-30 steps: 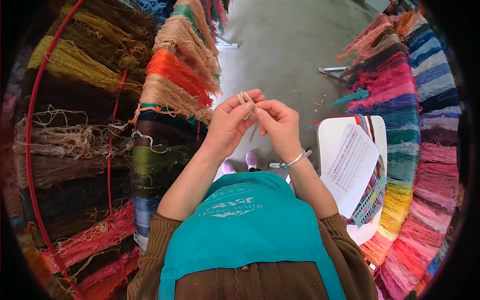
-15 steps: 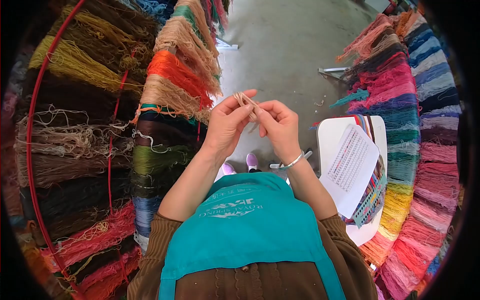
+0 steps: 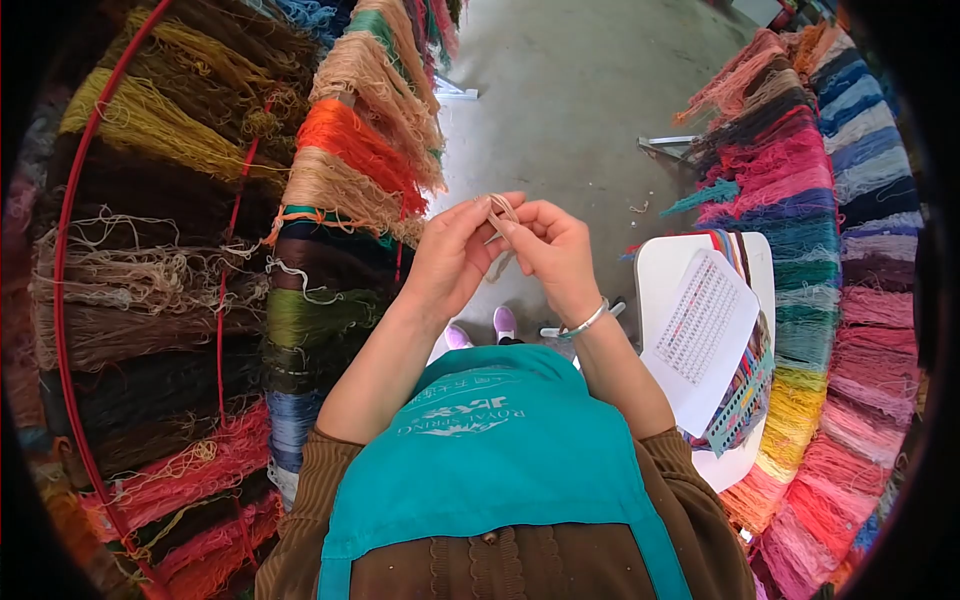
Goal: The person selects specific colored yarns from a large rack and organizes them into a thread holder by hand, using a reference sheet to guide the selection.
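Note:
A small looped bundle of beige thread (image 3: 505, 212) is held up between both hands, above the grey floor. My left hand (image 3: 447, 252) pinches the bundle's left side near its top loop, fingers curled round it. From the right, my right hand (image 3: 556, 252) grips the same thread between thumb and forefinger; a silver bracelet (image 3: 586, 320) circles that wrist. Loose thread ends hang below the fingertips between the hands. The fingertips of the two hands are close together, and part of the bundle is hidden behind them.
Racks of coloured yarn skeins (image 3: 340, 175) stand on the left, with red cords (image 3: 68, 200) in front. More skeins (image 3: 800, 230) hang on the right. Beside them a white stool (image 3: 655, 262) bears a printed sheet (image 3: 705, 325) and multicoloured threads (image 3: 735, 400).
The hands have shifted slightly and drawn closer together. The thread bundle now shows a rounder loop at the top, and its strands have turned between the fingers.

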### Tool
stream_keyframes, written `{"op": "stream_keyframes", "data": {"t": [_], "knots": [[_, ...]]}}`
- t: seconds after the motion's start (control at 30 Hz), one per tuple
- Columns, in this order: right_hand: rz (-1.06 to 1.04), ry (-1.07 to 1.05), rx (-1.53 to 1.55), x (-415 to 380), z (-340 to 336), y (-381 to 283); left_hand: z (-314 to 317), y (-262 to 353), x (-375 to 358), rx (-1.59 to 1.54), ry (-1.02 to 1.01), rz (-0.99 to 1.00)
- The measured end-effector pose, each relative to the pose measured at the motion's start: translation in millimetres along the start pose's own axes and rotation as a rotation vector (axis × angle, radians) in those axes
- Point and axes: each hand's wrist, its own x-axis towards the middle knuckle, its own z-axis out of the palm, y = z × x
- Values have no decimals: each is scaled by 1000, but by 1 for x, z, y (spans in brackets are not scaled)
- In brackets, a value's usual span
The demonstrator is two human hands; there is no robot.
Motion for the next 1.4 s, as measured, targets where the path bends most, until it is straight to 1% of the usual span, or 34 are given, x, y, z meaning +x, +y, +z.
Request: {"op": "stream_keyframes", "data": {"t": [0.2, 0.27, 0.5, 0.57, 0.6, 0.67, 0.7, 0.77, 0.8, 0.87, 0.9, 0.97, 1.07, 1.4], "knots": [[9, 42, -2, -1, 0, 4, 1, -2, -1, 11, 5, 0], [-22, 63, 57, -1, -1, 8, 0, -3, 0, 4, 18, 6], [-60, 101, 57, -4, 1, 9, 0, -5, -1, 15, 2, 14], [-25, 180, 207, -3, 2, 10, 0, -6, 1, 30, 14, 43], [-25, 180, 207, -3, 2, 8, 0, -5, 0, 29, 14, 44], [69, 174, 448, -3, -2, 3, 0, -3, 0, 16, -6, 43], [69, 173, 449, -2, -5, 4, 0, -3, 0, 16, -5, 44], [194, 66, 517, 0, -10, 7, 1, -3, 0, -48, -13, 25], [194, 65, 517, 0, -9, 5, 2, -2, -1, -48, -13, 26], [199, 19, 295, -1, -7, 0, 4, 1, -2, -89, -14, -1], [199, 19, 295, -1, -5, 0, 5, 2, -2, -89, -13, -1], [157, 3, 108, -1, -3, -1, 5, 2, -2, -75, -17, -16], [135, 8, 42, -2, 0, -1, 5, 2, -2, -63, -17, -34], [117, 6, 51, -2, -2, 2, 3, 1, -1, -61, -31, -22]]}}
